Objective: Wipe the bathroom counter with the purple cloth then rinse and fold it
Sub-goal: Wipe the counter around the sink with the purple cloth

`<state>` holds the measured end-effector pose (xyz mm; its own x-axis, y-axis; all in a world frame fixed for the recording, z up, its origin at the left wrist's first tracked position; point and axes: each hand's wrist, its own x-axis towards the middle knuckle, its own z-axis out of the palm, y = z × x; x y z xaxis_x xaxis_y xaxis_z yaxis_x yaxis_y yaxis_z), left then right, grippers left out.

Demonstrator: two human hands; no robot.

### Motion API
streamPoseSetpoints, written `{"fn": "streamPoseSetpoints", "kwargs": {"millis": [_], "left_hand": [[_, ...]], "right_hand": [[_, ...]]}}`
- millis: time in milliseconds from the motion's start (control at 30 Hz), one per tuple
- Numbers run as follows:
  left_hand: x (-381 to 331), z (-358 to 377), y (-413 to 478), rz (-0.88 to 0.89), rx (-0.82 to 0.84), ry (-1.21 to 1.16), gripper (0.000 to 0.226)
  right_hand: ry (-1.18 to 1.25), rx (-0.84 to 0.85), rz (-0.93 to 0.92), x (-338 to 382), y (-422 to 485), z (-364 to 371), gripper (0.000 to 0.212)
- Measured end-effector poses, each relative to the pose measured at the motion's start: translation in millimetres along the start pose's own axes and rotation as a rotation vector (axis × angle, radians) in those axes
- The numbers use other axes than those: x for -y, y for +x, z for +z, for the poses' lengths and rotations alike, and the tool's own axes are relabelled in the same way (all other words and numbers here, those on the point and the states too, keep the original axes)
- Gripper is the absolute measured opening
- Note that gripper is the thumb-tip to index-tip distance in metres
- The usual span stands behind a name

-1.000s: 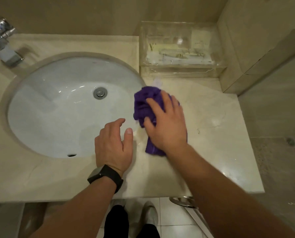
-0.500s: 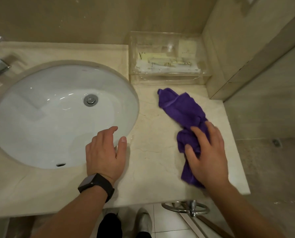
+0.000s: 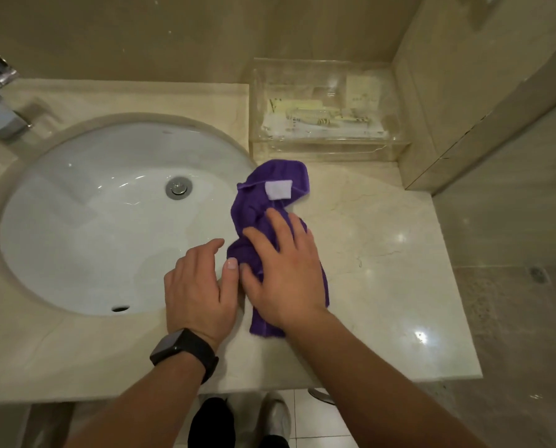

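Purple cloth (image 3: 254,218) lies bunched on the counter (image 3: 383,286) just right of the sink (image 3: 92,227), its white tag (image 3: 278,190) facing up. I see my right hand (image 3: 284,273) pressing flat on it, fingers straight and spread. My left hand (image 3: 199,286) rests flat at the sink's rim, fingers relaxed, thumb beside the cloth.

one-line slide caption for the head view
Right hand presses the purple cloth on the counter beside the sink; left hand rests flat nearby.
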<state>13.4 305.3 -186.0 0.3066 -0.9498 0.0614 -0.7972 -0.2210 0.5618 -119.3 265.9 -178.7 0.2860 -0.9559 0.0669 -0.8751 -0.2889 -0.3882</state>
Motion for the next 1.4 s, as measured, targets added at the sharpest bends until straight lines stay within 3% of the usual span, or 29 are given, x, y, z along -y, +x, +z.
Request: {"fn": "streamPoseSetpoints", "kwargs": {"millis": [133,300,467,533,633,800,900,1000,1133,1233,1400], "left_hand": [[1.9,1.3,1.0,0.001,0.021,0.021,0.052],[2.5,1.7,1.9,-0.018,0.06,0.058,0.054],[0.7,-0.3,1.3,-0.011,0.061,0.044,0.055],[0.1,-0.7,0.8,-0.01,0.058,0.036,0.055],[-0.3,0.4,0.6,-0.013,0.051,0.034,0.057],[-1.9,0.0,0.2,-0.019,0.058,0.046,0.059],[-1.9,0.6,1.9,-0.016,0.069,0.069,0.058],[-2.5,1.5,2.8,-0.014,0.097,0.111,0.059],[-3.9,0.2,2.2,-0.001,0.093,0.107,0.061],[-4.2,0.1,2.0,-0.015,0.111,0.13,0.065],[-4.2,-0.1,2.8,-0.025,0.135,0.155,0.065]], "right_hand": [[0.017,-0.098,0.06,-14.4,35.6,-2.1,0.046],[0.204,-0.253,0.06,-31.0,35.5,-22.0,0.033],[0.373,-0.475,0.12,-19.1,38.2,-115.8,0.028],[0.379,-0.421,0.199,-16.8,49.5,-164.0,0.023],[0.246,-0.179,0.331,-30.0,79.7,-185.2,0.038],[0.168,0.096,0.306,-54.1,81.9,-86.3,0.082],[-0.074,0.169,0.213,-58.6,59.3,-42.9,0.081],[-0.081,0.195,0.154,-56.2,59.3,-38.9,0.084],[-0.158,0.289,-0.101,-40.2,58.2,-36.1,0.084],[-0.213,0.317,-0.236,-32.0,50.0,-25.8,0.067],[-0.147,0.232,-0.094,-58.3,56.9,-30.6,0.054]]}}
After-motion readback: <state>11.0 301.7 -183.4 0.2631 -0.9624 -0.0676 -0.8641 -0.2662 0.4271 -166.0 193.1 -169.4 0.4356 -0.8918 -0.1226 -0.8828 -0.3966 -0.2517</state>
